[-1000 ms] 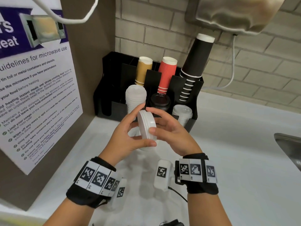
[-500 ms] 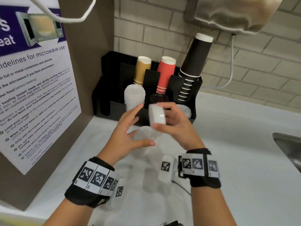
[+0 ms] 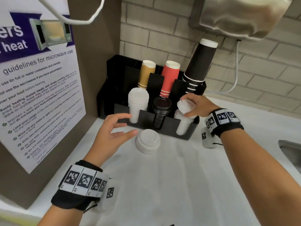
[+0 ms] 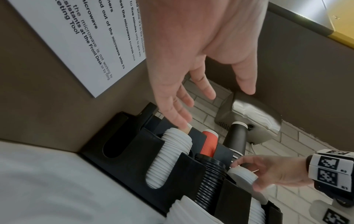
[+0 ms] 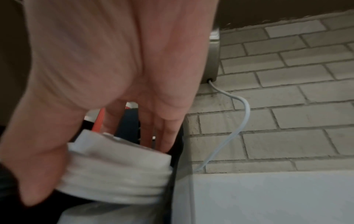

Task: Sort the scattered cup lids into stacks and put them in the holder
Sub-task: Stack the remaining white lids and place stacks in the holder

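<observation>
A black holder (image 3: 146, 119) stands against the brick wall with a tall white lid stack (image 3: 138, 104) in its left front slot and a black lid stack (image 3: 161, 111) in the middle. My right hand (image 3: 189, 106) grips a small stack of white lids (image 3: 185, 106) (image 5: 116, 171) (image 4: 242, 176) over the white lids in the right front slot (image 3: 183, 126). Another short stack of white lids (image 3: 147, 141) sits on the counter in front of the holder. My left hand (image 3: 119, 126) hovers open just left of it, fingers spread, holding nothing.
Gold (image 3: 146, 74), red (image 3: 169, 77) and black (image 3: 199, 62) paper cup stacks stand in the holder's back slots. A poster panel (image 3: 37, 88) walls off the left. A metal dispenser (image 3: 241, 17) hangs above, its cable (image 3: 236, 69) down the wall. A sink edge (image 3: 290, 150) lies right.
My right hand carried its white lids from between both hands to the holder's right slot. The left hand let go and stayed back, uncovering the lid stack on the counter.
</observation>
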A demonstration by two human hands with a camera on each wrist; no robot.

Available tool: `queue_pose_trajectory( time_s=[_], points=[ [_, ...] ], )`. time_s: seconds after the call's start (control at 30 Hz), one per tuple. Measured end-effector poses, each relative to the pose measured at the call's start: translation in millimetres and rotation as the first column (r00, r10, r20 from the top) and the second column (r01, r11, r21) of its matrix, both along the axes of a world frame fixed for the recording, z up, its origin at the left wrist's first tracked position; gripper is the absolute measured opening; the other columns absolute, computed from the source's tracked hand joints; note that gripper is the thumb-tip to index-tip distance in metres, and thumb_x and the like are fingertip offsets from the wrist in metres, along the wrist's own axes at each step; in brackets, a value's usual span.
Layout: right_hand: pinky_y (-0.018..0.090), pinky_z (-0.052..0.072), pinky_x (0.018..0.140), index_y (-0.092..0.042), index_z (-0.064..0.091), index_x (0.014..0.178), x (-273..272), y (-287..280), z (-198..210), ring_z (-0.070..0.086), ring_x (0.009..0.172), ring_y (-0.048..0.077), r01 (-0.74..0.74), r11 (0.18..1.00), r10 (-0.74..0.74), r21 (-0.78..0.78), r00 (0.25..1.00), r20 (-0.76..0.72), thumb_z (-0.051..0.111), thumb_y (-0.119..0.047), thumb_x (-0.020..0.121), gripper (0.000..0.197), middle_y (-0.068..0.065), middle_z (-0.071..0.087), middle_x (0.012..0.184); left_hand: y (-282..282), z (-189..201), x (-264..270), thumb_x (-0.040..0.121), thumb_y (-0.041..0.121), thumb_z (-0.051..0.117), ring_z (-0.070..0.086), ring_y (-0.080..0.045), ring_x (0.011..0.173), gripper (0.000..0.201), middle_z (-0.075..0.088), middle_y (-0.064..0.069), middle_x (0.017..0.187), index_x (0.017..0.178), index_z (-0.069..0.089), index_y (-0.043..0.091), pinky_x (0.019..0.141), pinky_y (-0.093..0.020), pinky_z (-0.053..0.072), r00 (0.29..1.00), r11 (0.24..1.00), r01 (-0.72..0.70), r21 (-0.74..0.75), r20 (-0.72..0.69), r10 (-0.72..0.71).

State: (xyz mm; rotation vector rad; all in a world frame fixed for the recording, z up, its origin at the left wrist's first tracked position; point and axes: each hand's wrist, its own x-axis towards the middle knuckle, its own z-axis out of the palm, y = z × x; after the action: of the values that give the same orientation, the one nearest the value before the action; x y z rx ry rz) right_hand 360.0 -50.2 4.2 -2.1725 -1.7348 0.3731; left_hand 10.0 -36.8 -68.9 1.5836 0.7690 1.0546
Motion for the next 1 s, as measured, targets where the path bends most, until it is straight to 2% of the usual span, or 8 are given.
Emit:
queue_pose_trajectory(
  time_s=[0.27, 0.43, 0.5, 0.57, 0.67, 0.8, 0.9, 1.0],
  points=[
    [0.026, 0.041, 0.093, -0.025, 0.045, 0.141, -10, 8, -12, 0.048, 0.126, 0.023, 0.052, 0.985, -0.026, -0.166, 0.987, 0.159, 0.08, -0.014, 0.069, 0.081, 0.004, 0.049, 0.138, 1, 1, -1, 0.07, 0.035, 0.075, 0.057, 0.007, 0.103, 0.045, 0.054, 0.009, 0.122, 0.112, 0.061, 0.036, 0.075, -0.019, 0.047, 0.999, 1.0, -0.02, 0.016, -0.03, 0.021],
    [0.031, 0.042, 0.099, -0.018, 0.044, 0.141, -15, 8, -16, 0.046, 0.128, 0.027, 0.057, 0.973, -0.012, -0.223, 0.98, 0.196, 0.077, -0.018, 0.074, 0.075, 0.007, 0.049, 0.138, 0, 2, 2, 0.063, 0.043, 0.073, 0.058, 0.006, 0.103, 0.049, 0.052, 0.011, 0.122, 0.111, 0.062, 0.036, 0.075, -0.019, 0.048, 1.0, 1.0, -0.011, 0.012, -0.022, 0.011],
    [0.034, 0.04, 0.103, -0.016, 0.037, 0.146, -18, 6, -20, 0.044, 0.13, 0.029, 0.049, 0.965, 0.017, -0.259, 0.969, 0.248, 0.076, -0.022, 0.077, 0.079, 0.01, 0.045, 0.142, 0, 2, 3, 0.063, 0.043, 0.073, 0.058, 0.006, 0.102, 0.049, 0.052, 0.012, 0.121, 0.11, 0.062, 0.036, 0.074, -0.018, 0.048, 1.0, 1.0, -0.004, 0.017, -0.021, 0.005],
    [0.038, 0.039, 0.106, -0.015, 0.022, 0.152, -23, 4, -28, 0.04, 0.132, 0.031, 0.05, 0.951, 0.063, -0.304, 0.934, 0.352, 0.073, -0.029, 0.081, 0.089, 0.014, 0.039, 0.146, 1, 0, 4, 0.063, 0.044, 0.073, 0.058, 0.007, 0.102, 0.048, 0.052, 0.013, 0.121, 0.11, 0.062, 0.037, 0.071, -0.017, 0.048, 1.0, 1.0, 0.001, 0.022, -0.02, 0.0],
    [0.044, 0.034, 0.11, -0.009, 0.004, 0.153, -33, -1, -50, 0.03, 0.137, 0.035, 0.116, 0.944, 0.084, -0.308, 0.82, 0.566, 0.061, -0.036, 0.089, 0.09, 0.019, 0.024, 0.152, 3, -1, 4, 0.063, 0.044, 0.074, 0.058, 0.006, 0.103, 0.047, 0.053, 0.013, 0.12, 0.108, 0.062, 0.039, 0.069, -0.014, 0.049, 1.0, 1.0, 0.001, 0.017, -0.007, -0.001],
    [0.046, 0.017, 0.118, 0.004, 0.0, 0.151, -41, -4, -72, 0.014, 0.147, 0.034, 0.225, 0.944, -0.004, -0.242, 0.741, 0.672, 0.048, -0.03, 0.098, 0.079, 0.022, 0.007, 0.159, 5, -2, 6, 0.064, 0.044, 0.073, 0.058, 0.006, 0.102, 0.047, 0.053, 0.012, 0.119, 0.109, 0.063, 0.037, 0.071, -0.009, 0.049, 1.0, 1.0, 0.004, 0.026, -0.006, -0.004],
    [0.045, 0.011, 0.119, 0.005, -0.003, 0.15, -43, -6, -73, 0.007, 0.149, 0.032, 0.237, 0.935, -0.022, -0.264, 0.78, 0.625, 0.05, -0.03, 0.097, 0.083, 0.022, 0.001, 0.16, 6, -3, 7, 0.073, 0.034, 0.074, 0.058, 0.005, 0.102, 0.039, 0.053, 0.01, 0.119, 0.11, 0.063, 0.035, 0.071, -0.007, 0.048, 1.0, 0.999, 0.002, 0.033, -0.008, -0.001],
    [0.046, 0.006, 0.12, 0.002, -0.009, 0.151, -45, -10, -56, -0.001, 0.149, 0.03, 0.207, 0.918, -0.01, -0.339, 0.865, 0.502, 0.059, -0.031, 0.091, 0.096, 0.02, -0.006, 0.16, 8, -5, 8, 0.083, 0.019, 0.072, 0.06, 0.003, 0.099, 0.03, 0.056, 0.01, 0.118, 0.109, 0.063, 0.033, 0.07, -0.006, 0.046, 1.0, 0.999, -0.001, 0.042, -0.012, 0.001]
  ],
)
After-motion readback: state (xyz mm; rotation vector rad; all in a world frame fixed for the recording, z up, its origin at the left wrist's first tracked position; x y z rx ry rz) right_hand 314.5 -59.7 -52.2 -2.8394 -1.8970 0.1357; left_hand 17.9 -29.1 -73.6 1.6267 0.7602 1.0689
